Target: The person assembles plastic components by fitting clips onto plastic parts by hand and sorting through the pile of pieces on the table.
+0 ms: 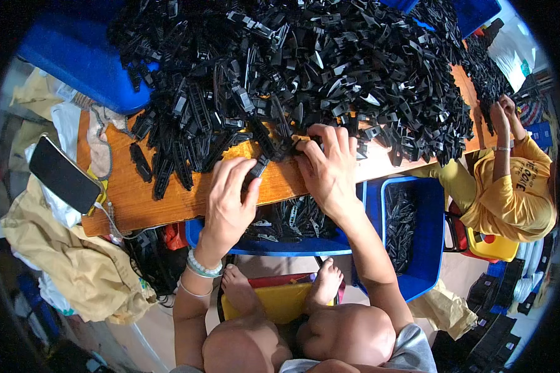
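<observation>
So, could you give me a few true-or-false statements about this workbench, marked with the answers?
1. The left hand holds a small black part. True.
2. The bracelets are on the right wrist. False: the bracelets circle the left wrist.
3. A white cable runs to the phone. True.
4. The bin between the arms is yellow. False: that bin is blue.
5. Another person's shirt is yellow. True.

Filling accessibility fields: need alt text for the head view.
The left hand holds a small black plastic part near the edge of a wooden table, while the right hand is at a large heap of black plastic parts. Blue bins of black parts stand below, and another person in a yellow shirt sits at right.
</observation>
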A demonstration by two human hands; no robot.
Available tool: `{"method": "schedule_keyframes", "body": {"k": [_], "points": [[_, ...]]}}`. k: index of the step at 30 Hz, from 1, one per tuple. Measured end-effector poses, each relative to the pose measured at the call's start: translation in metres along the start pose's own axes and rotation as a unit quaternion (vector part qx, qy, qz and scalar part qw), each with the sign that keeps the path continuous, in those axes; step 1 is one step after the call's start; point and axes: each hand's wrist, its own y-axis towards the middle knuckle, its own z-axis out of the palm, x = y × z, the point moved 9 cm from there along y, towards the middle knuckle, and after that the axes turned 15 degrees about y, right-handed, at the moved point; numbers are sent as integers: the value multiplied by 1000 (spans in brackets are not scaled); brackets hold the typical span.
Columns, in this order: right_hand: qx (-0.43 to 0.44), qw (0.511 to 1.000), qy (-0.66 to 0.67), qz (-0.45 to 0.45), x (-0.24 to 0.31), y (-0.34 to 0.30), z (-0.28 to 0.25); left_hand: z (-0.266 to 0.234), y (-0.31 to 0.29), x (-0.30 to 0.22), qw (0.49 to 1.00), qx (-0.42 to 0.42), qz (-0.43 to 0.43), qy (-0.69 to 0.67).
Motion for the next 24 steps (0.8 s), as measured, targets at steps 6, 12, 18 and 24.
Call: {"method": "schedule_keyframes", "body": {"k": [6,12,18,24], "points": [[-113,975,180,-60,-6,7,-14,-5,4,17,998,-18,-59,-24],[-137,866,447,180,-25,-27,-1,-11,1,9,999,34,18,37],[-71,947,292,116,-16,-47,-18,-1,0,2,999,10,36,9],[-40,986,153,56,1,-38,-7,-13,-5,8,997,15,71,24]]}}
